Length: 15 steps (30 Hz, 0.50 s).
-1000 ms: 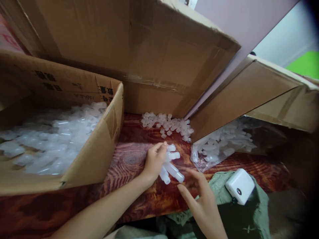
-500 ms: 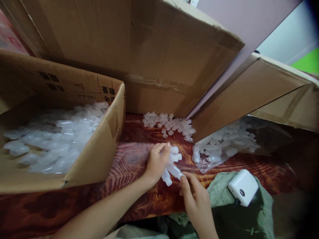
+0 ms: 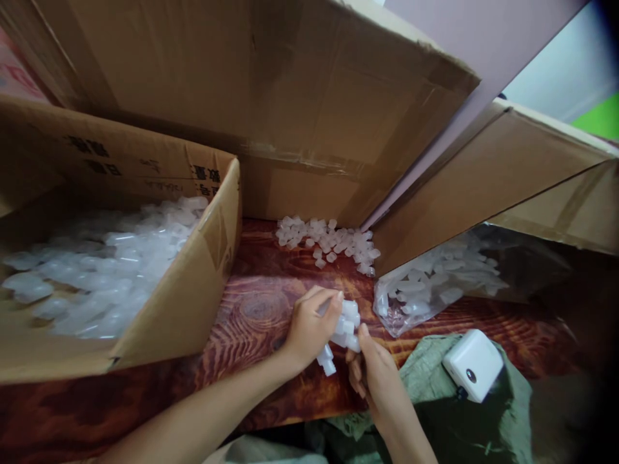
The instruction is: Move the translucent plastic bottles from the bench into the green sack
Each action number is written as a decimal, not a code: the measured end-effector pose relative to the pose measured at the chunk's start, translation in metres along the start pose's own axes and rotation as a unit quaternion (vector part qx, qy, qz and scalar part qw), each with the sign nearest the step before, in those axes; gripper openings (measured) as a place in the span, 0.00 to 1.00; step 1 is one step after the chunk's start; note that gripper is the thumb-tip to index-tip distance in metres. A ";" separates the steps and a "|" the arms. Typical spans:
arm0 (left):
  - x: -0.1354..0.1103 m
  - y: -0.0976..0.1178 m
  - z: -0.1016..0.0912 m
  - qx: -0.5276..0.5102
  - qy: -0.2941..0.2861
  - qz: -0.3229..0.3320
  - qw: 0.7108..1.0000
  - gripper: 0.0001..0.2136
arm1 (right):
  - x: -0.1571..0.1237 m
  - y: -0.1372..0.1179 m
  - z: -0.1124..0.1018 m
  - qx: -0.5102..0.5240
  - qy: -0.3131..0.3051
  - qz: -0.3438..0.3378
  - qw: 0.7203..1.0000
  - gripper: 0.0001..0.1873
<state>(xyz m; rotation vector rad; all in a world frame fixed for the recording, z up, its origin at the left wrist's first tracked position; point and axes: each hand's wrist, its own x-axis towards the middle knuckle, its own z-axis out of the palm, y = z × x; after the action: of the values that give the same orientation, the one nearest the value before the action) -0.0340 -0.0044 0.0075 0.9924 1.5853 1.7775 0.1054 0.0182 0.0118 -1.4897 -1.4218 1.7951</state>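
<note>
My left hand (image 3: 312, 325) is closed around several small translucent white plastic bottles (image 3: 345, 322), held above the wooden table. One of them (image 3: 327, 361) pokes out below the palm, pointing down. From the right, my right hand (image 3: 377, 370) has its thumb and fingers closed at the near end of the bunch, on one bottle (image 3: 352, 341); its fingertips are partly hidden. Behind both hands, a pile of small translucent white cap-like pieces (image 3: 333, 240) lies on the table.
An open cardboard box (image 3: 178, 290) holding many similar white plastic pieces stands at left. A tall carton (image 3: 300, 96) rises behind. At right, a clear plastic bag (image 3: 401, 322) of white pieces spills from another carton (image 3: 435, 193). A white device (image 3: 476, 364) rests on green cloth (image 3: 515, 399).
The bottles in my left hand have turned and bunched closer together, and both hands sit slightly lower. My right hand has shifted its fingers at the bottle's end.
</note>
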 end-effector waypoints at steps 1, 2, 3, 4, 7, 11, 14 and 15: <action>0.001 -0.002 0.000 -0.014 0.005 -0.019 1.000 0.13 | 0.000 0.000 0.002 -0.016 -0.011 -0.014 1.000 0.36; 0.002 -0.003 0.000 -0.031 0.010 -0.041 0.999 0.14 | 0.001 -0.001 0.003 -0.030 -0.022 -0.027 0.999 0.35; 0.003 -0.004 0.000 -0.049 0.014 -0.062 0.997 0.14 | 0.001 -0.002 0.005 -0.050 -0.031 -0.041 0.997 0.35; 0.004 -0.004 0.000 -0.066 0.019 -0.078 0.995 0.15 | 0.002 -0.002 0.006 -0.071 -0.038 -0.057 0.995 0.35; 0.008 -0.002 -0.003 -0.089 0.043 -0.094 0.991 0.13 | 0.004 -0.005 0.010 -0.134 -0.050 -0.113 0.983 0.33; 0.023 0.003 -0.015 -0.154 0.075 -0.103 0.980 0.13 | 0.013 -0.011 0.015 -0.196 -0.090 -0.182 0.959 0.31; 0.041 0.006 -0.028 -0.236 0.110 -0.145 0.954 0.15 | 0.037 -0.026 0.019 -0.249 -0.054 -0.253 0.933 0.32; 0.046 0.006 -0.033 -0.268 0.131 -0.170 0.939 0.15 | 0.049 -0.034 0.021 -0.268 -0.027 -0.285 0.920 0.30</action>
<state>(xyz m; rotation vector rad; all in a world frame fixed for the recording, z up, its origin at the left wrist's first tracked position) -0.0871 0.0129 0.0204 0.2176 1.2080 1.9830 0.0600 0.0619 0.0156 -1.0627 -2.2171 1.1429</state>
